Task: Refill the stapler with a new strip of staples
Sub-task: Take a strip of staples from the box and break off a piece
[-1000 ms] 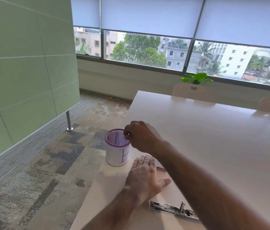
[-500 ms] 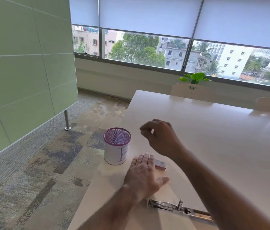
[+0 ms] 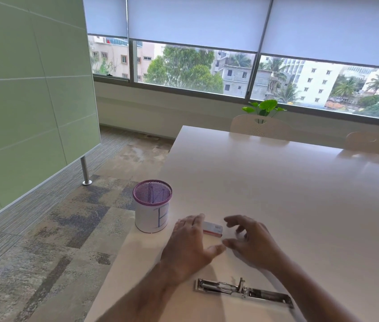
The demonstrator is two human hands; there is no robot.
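Note:
A metal stapler [image 3: 242, 291] lies swung open flat on the white table [image 3: 276, 194], near the front edge. A small white and red staple box [image 3: 214, 229] rests on the table just past my hands. My left hand [image 3: 189, 247] lies flat, palm down, its fingertips covering the box's left end. My right hand [image 3: 251, 242] hovers to the right of the box with fingers spread and curled, holding nothing that I can see.
A mesh pen cup [image 3: 152, 205] with a purple rim stands at the table's left edge, close to my left hand. Two chairs [image 3: 260, 126] and a green plant [image 3: 264, 108] are at the far side. A green partition [image 3: 28, 89] stands to the left.
My right hand has left the pen cup and come back down to the right of the staple box. My left hand has stayed flat on the table.

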